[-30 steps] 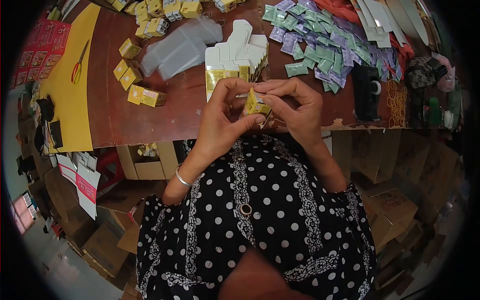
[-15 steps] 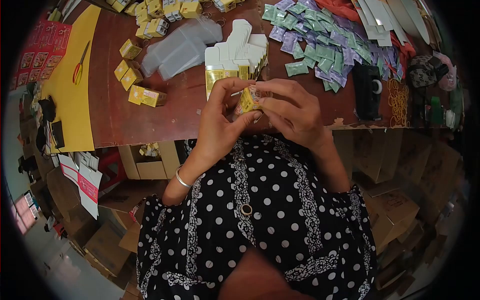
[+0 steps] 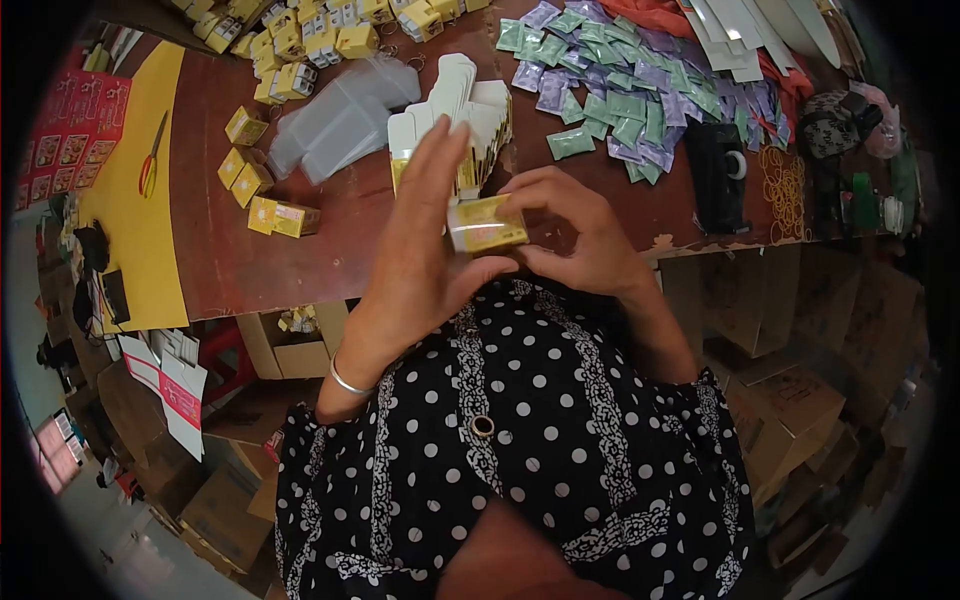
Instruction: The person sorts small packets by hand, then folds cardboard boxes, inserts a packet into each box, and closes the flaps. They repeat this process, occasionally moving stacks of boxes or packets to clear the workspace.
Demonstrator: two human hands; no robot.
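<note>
A small yellow box (image 3: pixel 488 222) is pinched between the thumb and fingers of my right hand (image 3: pixel 580 230), in front of my body. Its left end looks whitish and glossy. My left hand (image 3: pixel 405 250) is open beside that end, fingers stretched up and away, thumb just below the box. Behind the hands lies a stack of flat white and yellow carton blanks (image 3: pixel 455 110), partly hidden by my left fingers. Left of the stack are clear plastic sleeves (image 3: pixel 345 115). Several yellow boxes (image 3: pixel 285 217) stand in a row farther left.
Green and purple sachets (image 3: pixel 620 100) are heaped at the back right, near a black tape dispenser (image 3: pixel 718 180) and yellow rubber bands (image 3: pixel 783 195). Yellow boxes with key rings (image 3: pixel 320 35) crowd the back. Scissors (image 3: pixel 153 160) lie on a yellow sheet (image 3: pixel 150 260) at left.
My left hand has let go of the yellow box and its fingers have straightened upward. The box has turned from tilted to nearly level, held by my right hand. The view has shifted slightly.
</note>
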